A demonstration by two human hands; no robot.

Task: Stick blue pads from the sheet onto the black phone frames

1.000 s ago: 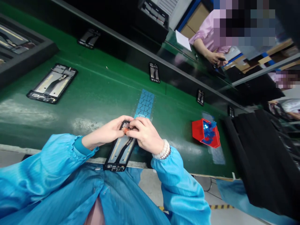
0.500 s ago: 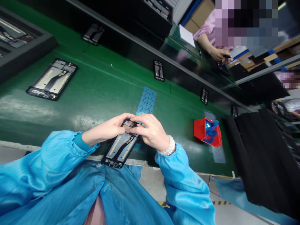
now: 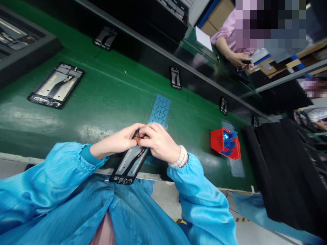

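Note:
A black phone frame [image 3: 129,165] lies tilted at the near edge of the green belt [image 3: 107,98], its lower end hanging over the edge. My left hand [image 3: 122,140] grips the frame's upper end, thumb with an orange fingertip cover pressed on it. My right hand [image 3: 158,141], a pearl bracelet at the wrist, is curled over the same end, fingers pressed together against the left thumb. Just beyond my hands lies a blue sticker sheet [image 3: 159,109] of small cut pieces.
Another phone frame [image 3: 56,85] lies on the belt at left, below a dark tray [image 3: 17,34]. More frames [image 3: 175,78] rest along the far rail. A red bin [image 3: 225,143] with blue scraps stands right. A person in pink [image 3: 230,41] works across.
My right fingers, spread over the frame's top half a second ago, have closed back against my left thumb. The frame has shifted slightly toward me.

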